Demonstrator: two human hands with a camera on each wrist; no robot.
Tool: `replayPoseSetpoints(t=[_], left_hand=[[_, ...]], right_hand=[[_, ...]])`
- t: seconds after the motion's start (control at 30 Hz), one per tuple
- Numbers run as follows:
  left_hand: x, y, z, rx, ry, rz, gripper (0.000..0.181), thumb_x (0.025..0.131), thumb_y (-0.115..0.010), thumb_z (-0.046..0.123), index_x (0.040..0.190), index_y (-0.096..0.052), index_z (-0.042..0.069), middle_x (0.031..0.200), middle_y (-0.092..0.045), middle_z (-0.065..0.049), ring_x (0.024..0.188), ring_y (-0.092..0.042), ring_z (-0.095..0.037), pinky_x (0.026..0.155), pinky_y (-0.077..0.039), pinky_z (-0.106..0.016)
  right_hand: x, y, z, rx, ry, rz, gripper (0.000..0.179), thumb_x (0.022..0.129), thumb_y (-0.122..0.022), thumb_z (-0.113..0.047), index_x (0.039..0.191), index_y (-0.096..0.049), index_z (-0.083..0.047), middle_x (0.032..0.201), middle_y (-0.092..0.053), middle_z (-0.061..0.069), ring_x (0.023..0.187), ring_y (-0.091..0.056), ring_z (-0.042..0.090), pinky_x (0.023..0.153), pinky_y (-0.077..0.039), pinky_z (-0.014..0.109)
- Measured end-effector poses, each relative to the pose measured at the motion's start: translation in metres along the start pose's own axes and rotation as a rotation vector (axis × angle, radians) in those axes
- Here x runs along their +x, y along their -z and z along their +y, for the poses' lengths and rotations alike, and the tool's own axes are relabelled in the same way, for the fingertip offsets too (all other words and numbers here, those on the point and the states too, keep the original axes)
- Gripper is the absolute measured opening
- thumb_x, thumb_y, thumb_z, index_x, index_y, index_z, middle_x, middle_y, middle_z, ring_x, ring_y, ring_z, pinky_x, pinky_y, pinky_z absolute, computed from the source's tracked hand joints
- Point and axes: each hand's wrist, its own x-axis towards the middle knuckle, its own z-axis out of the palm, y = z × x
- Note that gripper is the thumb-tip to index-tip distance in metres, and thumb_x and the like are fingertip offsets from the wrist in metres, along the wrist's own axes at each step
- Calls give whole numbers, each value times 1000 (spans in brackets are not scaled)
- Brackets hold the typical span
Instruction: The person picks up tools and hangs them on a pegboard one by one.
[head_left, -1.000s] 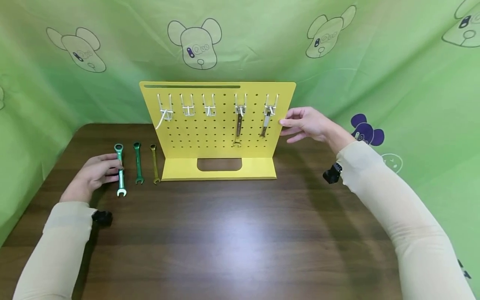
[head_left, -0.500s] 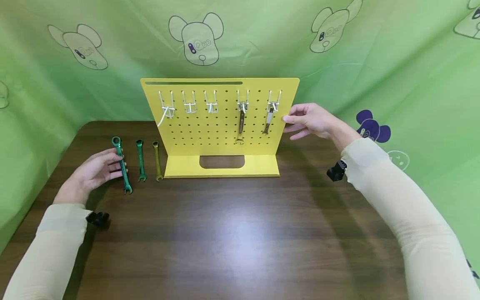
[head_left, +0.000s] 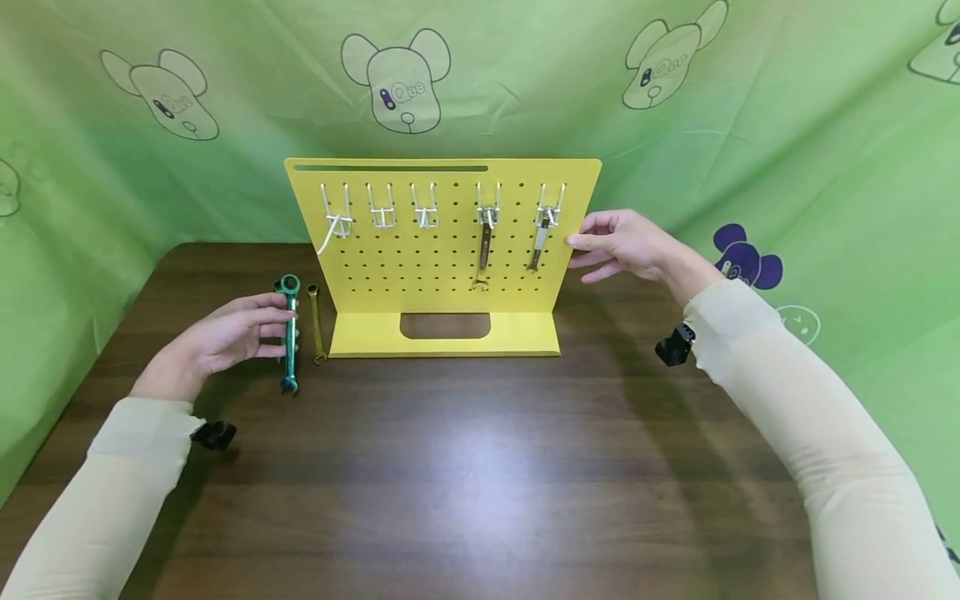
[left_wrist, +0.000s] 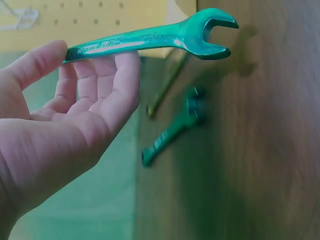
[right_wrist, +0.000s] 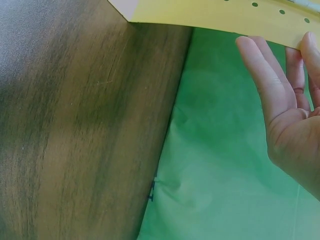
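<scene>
My left hand (head_left: 240, 333) pinches a shiny green combination wrench (head_left: 290, 337) between thumb and fingers. In the left wrist view its open end (left_wrist: 210, 35) points right, away from the palm. Below it a second green wrench (left_wrist: 170, 137) lies on the table, mostly covered by the held one in the head view. A yellow-gold wrench (head_left: 316, 325) lies beside the board's left foot. At the yellow pegboard (head_left: 420, 292), my right hand (head_left: 618, 246) grips the right edge, thumb at the front and some fingers behind.
Two wrenches hang on the board's right-hand hooks, a dark one (head_left: 485, 246) and a silver one (head_left: 540, 242). Three white hooks (head_left: 382, 217) sit to the left. A brown wooden table (head_left: 450, 467) bears everything, with a green printed curtain (head_left: 510, 100) behind.
My left hand has lifted the green wrench and carried it right, over the second green wrench. The right hand keeps its place on the board's edge; the head view has shifted slightly.
</scene>
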Motion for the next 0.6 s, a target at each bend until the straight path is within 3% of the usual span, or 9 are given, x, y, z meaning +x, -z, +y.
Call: replayPoseSetpoints(t=[0.13, 0.43, 0.6], left_hand=[[7, -20, 6, 42, -4, -14, 11, 99, -52, 9, 109, -48, 7, 93, -60, -2, 85, -62, -18, 82, -54, -43], [33, -71, 23, 147, -56, -57, 14, 96, -58, 12, 105, -49, 8, 91, -56, -3, 80, -60, -17, 84, -53, -47], [47, -98, 33, 139, -104, -97, 11, 94, -60, 12, 101, -52, 9, 91, -56, -4, 82, -60, -19, 86, -51, -51]], right_hand=[[0, 1, 0, 1, -5, 1, 27, 85, -73, -22, 99, -59, -3, 106, -61, 11, 99, -65, 32, 83, -50, 55], [0, 1, 0, 6, -8, 8, 29, 83, -74, -24, 99, -59, -4, 107, -61, 12, 105, -62, 37, 82, -51, 55], [0, 1, 0, 12, -5, 1, 29, 83, -74, -23, 100, -59, -4, 107, -62, 12, 110, -57, 41, 83, -50, 56]])
